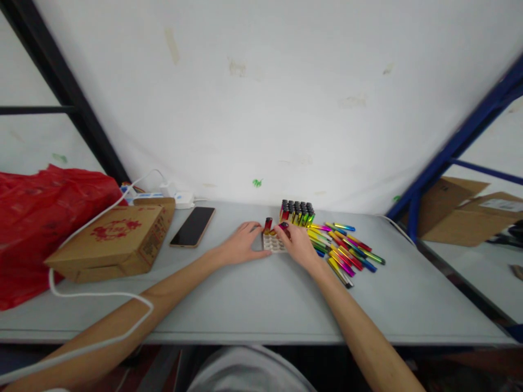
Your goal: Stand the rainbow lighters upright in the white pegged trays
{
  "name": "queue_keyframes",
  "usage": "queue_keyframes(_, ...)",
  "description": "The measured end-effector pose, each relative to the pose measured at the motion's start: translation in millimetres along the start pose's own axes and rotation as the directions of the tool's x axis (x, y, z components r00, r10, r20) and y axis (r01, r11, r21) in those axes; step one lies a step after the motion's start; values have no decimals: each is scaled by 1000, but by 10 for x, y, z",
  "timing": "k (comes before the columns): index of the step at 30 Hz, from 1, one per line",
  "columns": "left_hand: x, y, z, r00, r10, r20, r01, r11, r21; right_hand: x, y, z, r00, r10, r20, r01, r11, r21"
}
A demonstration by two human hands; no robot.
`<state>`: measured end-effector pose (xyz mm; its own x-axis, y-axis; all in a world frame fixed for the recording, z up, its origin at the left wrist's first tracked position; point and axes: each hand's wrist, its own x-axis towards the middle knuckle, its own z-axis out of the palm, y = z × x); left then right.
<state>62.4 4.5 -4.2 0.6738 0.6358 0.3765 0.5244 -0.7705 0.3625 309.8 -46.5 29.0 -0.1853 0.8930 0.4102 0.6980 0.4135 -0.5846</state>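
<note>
- A wide bare stretch of table is seen between the near edge and the hands; only the two forearms and a white cable cross it.
- The left hand is laid flat and loosely spread on the table, its fingertips touching the left side of a small white tray.
- The right hand is curled over the tray's right side, fingertips pinched on a red lighter held at the tray.
- Another red lighter is stood upright in the tray, between the two hands.
- Just right of the right hand, loose coloured lighters are scattered flat.
- Just beyond the hands, a packed block of lighters is set near the wall.
- Well left of the left hand, a phone, a cardboard box and a red bag are found.
</note>
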Motion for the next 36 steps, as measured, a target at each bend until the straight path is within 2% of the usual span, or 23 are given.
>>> queue_keyframes(6,3,-37,31,1000,23,-16,-23,1000,-2,-18,-112,50,992,-14,124,28,993,-116)
queue_keyframes(9,10,-37,31,1000,28,-11,-28,1000,-6,-3,-235,62,984,61,170,-17,968,-252)
queue_keyframes(12,14,-32,30,1000,25,-10,-25,1000,1,32,-346,76,978,139,157,-68,918,-391)
queue_keyframes(15,11,-33,30,1000,27,-15,-27,1000,13,76,-371,97,979,157,133,-84,893,-441)
queue_keyframes(20,13,-46,25,999,33,-20,-32,999,26,110,-302,111,974,112,198,-15,899,-437)
queue_keyframes(27,27,-28,7,1000,21,-13,-21,999,42,44,-424,114,977,116,179,14,801,-599)
queue_keyframes(31,22,-24,-7,999,23,-23,-22,999,28,-19,-400,-102,993,76,87,-24,872,-489)
queue_keyframes(34,14,-24,-16,1000,22,-20,-21,999,27,-187,-247,-427,998,58,12,-49,917,-397)
queue_keyframes(36,11,-21,-23,1000,19,-15,-19,999,31,-384,-122,-657,999,48,-8,-47,915,-401)
